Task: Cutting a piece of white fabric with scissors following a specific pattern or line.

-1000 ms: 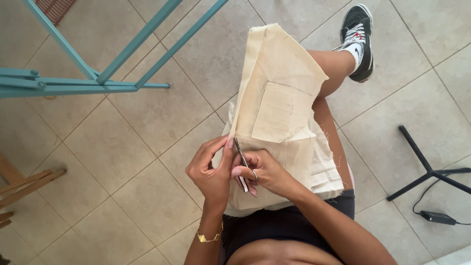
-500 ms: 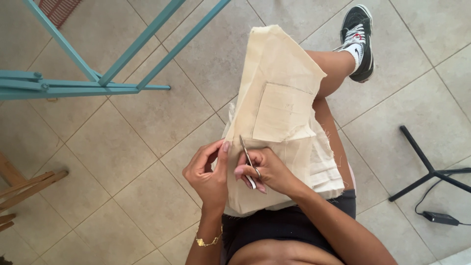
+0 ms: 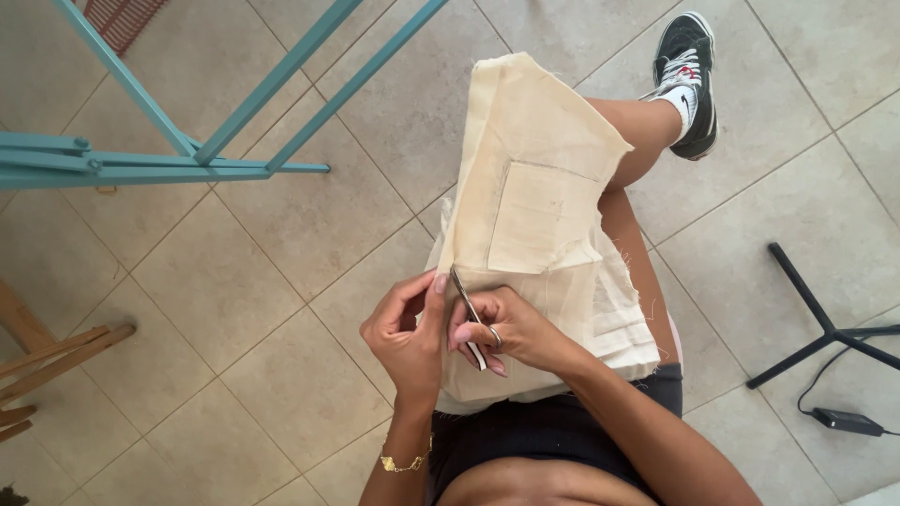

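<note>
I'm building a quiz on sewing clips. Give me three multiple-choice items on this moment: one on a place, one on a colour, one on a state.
1. Where does the cream fabric lie?
A. Over the person's lap and leg
B. On the tiled floor
C. On a chair

2. What colour is the metal frame?
A. Red
B. Teal
C. White

3. How is the small metal tool held?
A. Lying loose on the floor
B. In the right hand, at the fabric's edge
C. Tucked in a pocket

Answers: 1 A, the cloth drapes along the thigh. 2 B, its bars are blue-green. 3 B, the right fingers grip it while the left hand pinches the cloth.
</note>
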